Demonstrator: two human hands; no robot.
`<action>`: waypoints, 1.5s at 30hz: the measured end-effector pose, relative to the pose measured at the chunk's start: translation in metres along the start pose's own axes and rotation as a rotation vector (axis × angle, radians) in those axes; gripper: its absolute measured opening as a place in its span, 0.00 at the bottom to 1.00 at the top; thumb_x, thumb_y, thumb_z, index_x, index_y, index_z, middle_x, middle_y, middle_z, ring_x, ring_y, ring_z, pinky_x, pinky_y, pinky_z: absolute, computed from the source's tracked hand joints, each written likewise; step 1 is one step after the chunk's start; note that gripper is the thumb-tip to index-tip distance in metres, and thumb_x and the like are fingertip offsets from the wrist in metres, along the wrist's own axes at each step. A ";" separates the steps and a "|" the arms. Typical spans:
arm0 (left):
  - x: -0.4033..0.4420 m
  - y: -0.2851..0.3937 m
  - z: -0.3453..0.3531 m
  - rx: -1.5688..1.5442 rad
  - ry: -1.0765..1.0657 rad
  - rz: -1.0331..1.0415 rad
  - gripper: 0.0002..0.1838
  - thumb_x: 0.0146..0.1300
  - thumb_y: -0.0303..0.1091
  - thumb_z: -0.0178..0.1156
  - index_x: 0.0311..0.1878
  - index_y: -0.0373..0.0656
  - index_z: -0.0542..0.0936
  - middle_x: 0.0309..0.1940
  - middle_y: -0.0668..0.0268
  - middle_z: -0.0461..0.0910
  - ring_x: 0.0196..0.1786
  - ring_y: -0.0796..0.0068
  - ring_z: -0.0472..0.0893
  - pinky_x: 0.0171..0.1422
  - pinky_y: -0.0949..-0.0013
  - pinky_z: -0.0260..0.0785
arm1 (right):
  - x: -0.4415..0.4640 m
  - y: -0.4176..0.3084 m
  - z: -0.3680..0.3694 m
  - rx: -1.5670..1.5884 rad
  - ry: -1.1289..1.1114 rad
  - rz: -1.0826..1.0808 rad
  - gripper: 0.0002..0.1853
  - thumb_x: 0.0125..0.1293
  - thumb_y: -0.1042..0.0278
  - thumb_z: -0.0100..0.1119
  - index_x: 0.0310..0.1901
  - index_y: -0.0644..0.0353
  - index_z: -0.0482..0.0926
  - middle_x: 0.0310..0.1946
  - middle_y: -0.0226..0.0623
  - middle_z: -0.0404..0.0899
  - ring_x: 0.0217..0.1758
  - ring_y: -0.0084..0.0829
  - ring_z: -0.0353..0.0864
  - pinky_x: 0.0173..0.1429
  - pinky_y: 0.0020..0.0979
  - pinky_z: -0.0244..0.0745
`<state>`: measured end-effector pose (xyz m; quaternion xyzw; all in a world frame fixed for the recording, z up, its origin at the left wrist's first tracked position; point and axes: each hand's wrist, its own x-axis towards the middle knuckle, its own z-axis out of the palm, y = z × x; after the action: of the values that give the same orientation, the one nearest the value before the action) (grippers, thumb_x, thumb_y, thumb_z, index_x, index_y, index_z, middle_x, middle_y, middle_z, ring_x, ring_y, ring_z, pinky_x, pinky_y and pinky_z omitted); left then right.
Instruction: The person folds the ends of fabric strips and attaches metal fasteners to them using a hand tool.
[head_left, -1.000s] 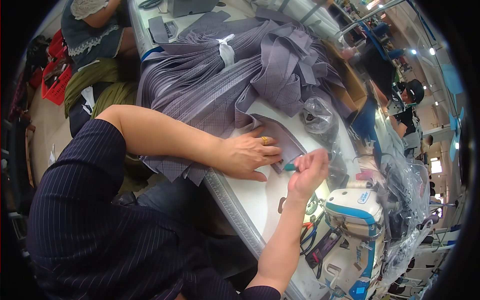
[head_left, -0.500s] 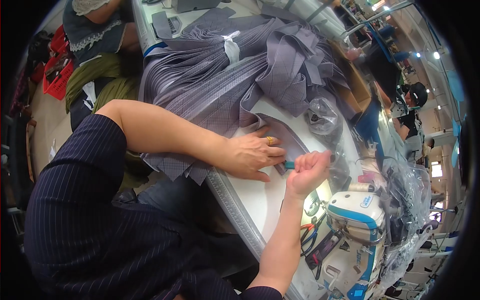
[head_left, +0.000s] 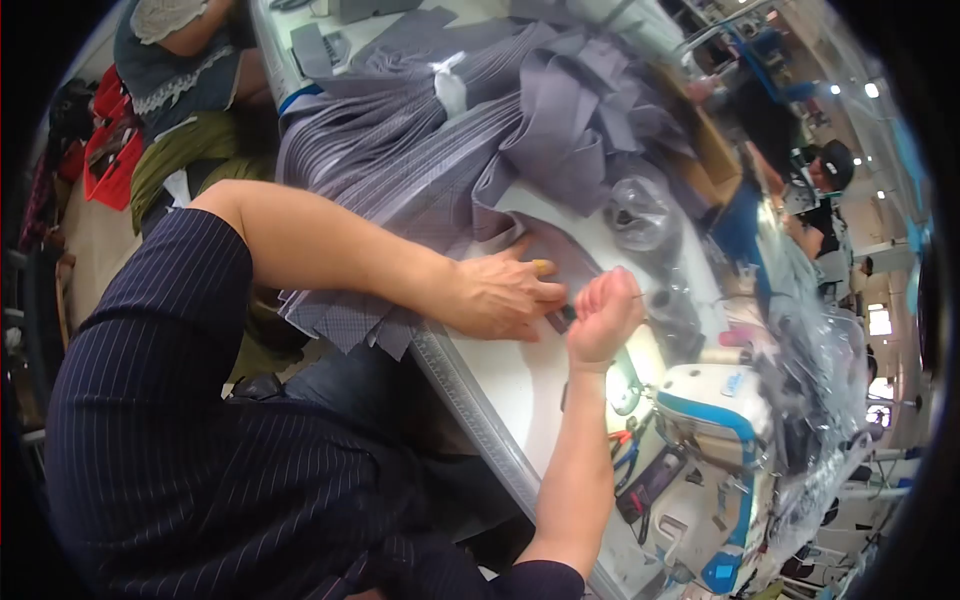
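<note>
My left hand (head_left: 503, 294), with a ring on one finger, rests palm down on the end of a grey fabric strip (head_left: 560, 250) on the white table. Close to its right, my right hand (head_left: 604, 318) is closed round a small teal-ended tool (head_left: 570, 313), whose tip shows beside the left fingertips. A thin point sticks out on the other side of that fist. The strip runs back to a large pile of pleated grey fabric (head_left: 400, 150), tied with a white band (head_left: 451, 88).
A white and blue sewing machine (head_left: 708, 405) stands at the right. Scissors (head_left: 625, 450) lie beside it. Clear plastic bags (head_left: 640, 215) sit behind my right hand. A cardboard box (head_left: 712, 160) is farther back. Other people (head_left: 175, 60) are at the upper left and right.
The camera view has shifted slightly. My right hand has moved a little up, and less of the teal tool end shows. The left hand stays on the fabric strip.
</note>
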<state>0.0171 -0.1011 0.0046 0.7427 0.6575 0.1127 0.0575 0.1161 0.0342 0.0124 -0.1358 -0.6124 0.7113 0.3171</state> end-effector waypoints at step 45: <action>-0.011 -0.003 0.030 0.064 0.288 0.011 0.22 0.68 0.47 0.55 0.56 0.40 0.77 0.60 0.62 0.71 0.68 0.58 0.67 0.70 0.36 0.58 | -0.017 0.006 0.014 0.022 0.136 -0.153 0.20 0.71 0.66 0.44 0.19 0.54 0.55 0.13 0.25 0.51 0.15 0.19 0.48 0.22 0.25 0.48</action>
<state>0.0201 -0.1094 -0.0262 0.7239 0.6581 0.1973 -0.0620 0.1191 0.0121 0.0069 -0.1332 -0.5903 0.6809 0.4126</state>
